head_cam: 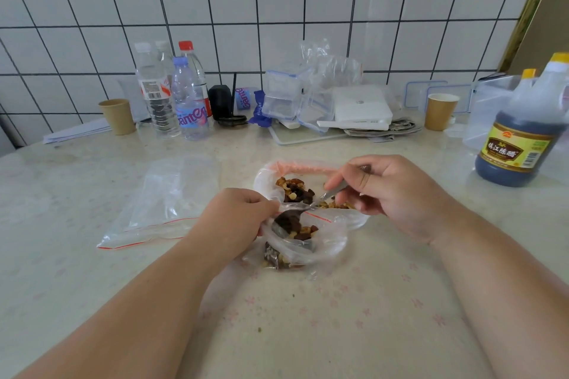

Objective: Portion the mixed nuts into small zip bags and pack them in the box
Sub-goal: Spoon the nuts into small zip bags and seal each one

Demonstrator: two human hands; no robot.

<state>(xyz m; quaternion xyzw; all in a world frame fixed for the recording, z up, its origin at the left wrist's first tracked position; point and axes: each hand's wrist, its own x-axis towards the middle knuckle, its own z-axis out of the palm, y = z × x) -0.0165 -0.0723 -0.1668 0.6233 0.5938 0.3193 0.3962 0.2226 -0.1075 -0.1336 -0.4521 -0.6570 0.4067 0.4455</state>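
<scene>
A large clear bag with a pink zip strip lies open at the table's middle, holding mixed nuts. In front of it, my left hand pinches the rim of a small zip bag that is partly filled with nuts. My right hand grips a metal spoon whose bowl sits at the small bag's mouth. An empty zip bag with a red line lies flat to the left. Clear lidded boxes are stacked at the back.
Water bottles and a paper cup stand at the back left. At the right stand a dark vinegar bottle, a second paper cup and a clear tub. A white device rests on newspapers at the back.
</scene>
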